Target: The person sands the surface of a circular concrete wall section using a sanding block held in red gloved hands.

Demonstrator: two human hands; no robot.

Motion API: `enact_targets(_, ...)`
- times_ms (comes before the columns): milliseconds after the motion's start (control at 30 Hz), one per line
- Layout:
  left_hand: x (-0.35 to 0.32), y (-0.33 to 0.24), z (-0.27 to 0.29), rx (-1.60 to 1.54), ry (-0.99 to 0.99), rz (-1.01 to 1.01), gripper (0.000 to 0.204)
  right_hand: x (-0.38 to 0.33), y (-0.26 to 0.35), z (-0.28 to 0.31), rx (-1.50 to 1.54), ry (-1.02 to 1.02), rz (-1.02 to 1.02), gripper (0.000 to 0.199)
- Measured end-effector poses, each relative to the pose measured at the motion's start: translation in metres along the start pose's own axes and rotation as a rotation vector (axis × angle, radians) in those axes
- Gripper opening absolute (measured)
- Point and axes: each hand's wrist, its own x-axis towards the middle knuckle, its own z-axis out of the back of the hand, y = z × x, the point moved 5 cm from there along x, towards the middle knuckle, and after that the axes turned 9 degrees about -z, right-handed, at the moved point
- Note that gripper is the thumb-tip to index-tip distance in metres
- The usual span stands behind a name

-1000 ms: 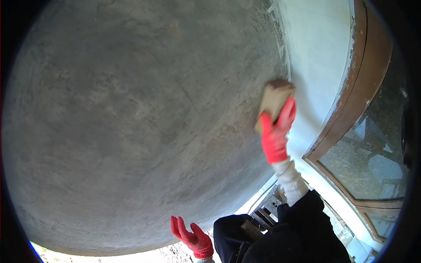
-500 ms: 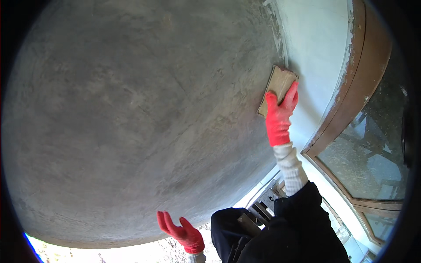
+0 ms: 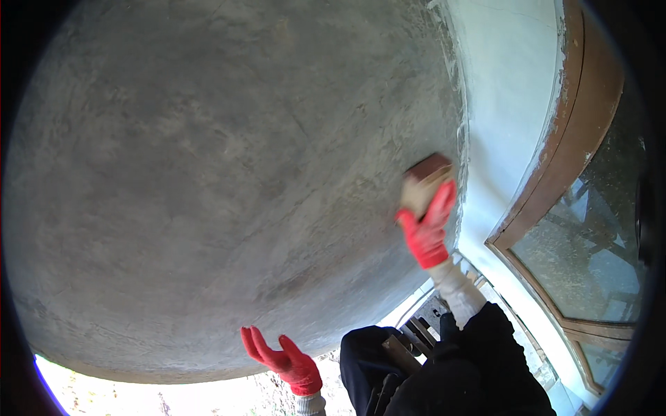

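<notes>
In a red glove, my right hand (image 3: 428, 232) grips a sanding block (image 3: 420, 191), a tan rectangular block with a reddish-brown face at its far end. The block is against or very close to the grey plastered wall (image 3: 229, 180), a little left of its right edge; whether it touches I cannot tell. Both hand and block are slightly blurred. My left hand (image 3: 286, 362), also red-gloved, is held up by the wall's lower edge with its fingers apart and nothing in them.
A white wall strip (image 3: 503, 104) meets the grey wall on the right. Beyond it stands a brown-framed glass window (image 3: 583, 256). Below my right arm are a grey slotted object (image 3: 420, 333) and my dark-clothed leg (image 3: 361, 364). Bright ground (image 3: 173, 399) shows at lower left.
My right hand has drawn the sanding block down and slightly left, away from the corner with the white strip, and the block has tilted. My left hand stays nearly where it was.
</notes>
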Motion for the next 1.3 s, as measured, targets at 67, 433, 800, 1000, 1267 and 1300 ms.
enact_targets(67,-0.005,0.009,0.004,0.0,-0.007,0.017,0.053,0.012,-0.022,0.001,0.037,-0.027,-0.206,0.094)
enact_targets(433,0.018,-0.029,-0.026,-0.105,0.006,-0.028,0.055,-0.074,0.033,-0.01,-0.065,0.247,0.532,0.099)
enact_targets(800,0.063,0.011,0.016,0.218,-0.223,-0.164,0.06,0.108,0.111,-0.001,0.024,-0.055,0.18,0.096)
enact_targets(1000,0.114,0.044,0.05,0.366,-0.457,-0.189,0.06,0.089,0.099,-0.012,-0.053,-0.056,0.364,0.103)
enact_targets(1267,0.116,0.05,0.025,0.63,-0.437,-0.343,0.06,-0.016,-0.102,0.021,-0.225,0.134,-0.108,0.097)
enact_targets(1300,0.116,0.049,0.024,0.631,-0.433,-0.344,0.06,0.003,-0.088,0.018,-0.205,0.114,-0.042,0.095)
